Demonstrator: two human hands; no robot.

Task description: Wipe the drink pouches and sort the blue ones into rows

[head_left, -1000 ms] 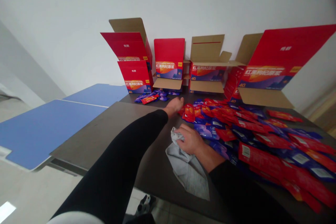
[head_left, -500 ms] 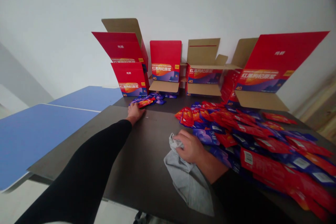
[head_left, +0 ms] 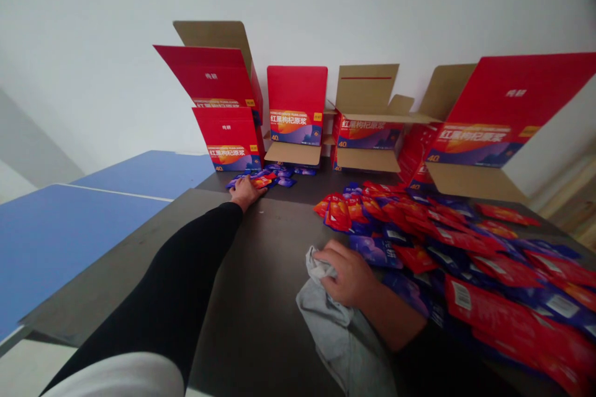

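Observation:
My left hand (head_left: 246,192) reaches far forward and lies on the near edge of a small pile of purple and red sachets (head_left: 285,182). Its fingers are partly spread over them, and I see no firm grip. In my right hand (head_left: 349,276) a crumpled grey cloth (head_left: 333,322) is bunched between thumb and fingers, with the rest hanging down over the dark tabletop. Beside that hand spreads a large heap of red and blue sachets (head_left: 419,217), close to the knuckles and forearm.
Along the white wall stand open red cartons: two stacked at left (head_left: 230,142), one in the middle (head_left: 295,121), another (head_left: 367,136) right of it, and a wide-flapped one (head_left: 475,142) at far right. A blue table (head_left: 116,217) adjoins the dark table (head_left: 261,298) at left.
My left hand has slid slightly forward and right onto the small pile's sachets. The view has shifted closer, and my right hand keeps hold of the cloth.

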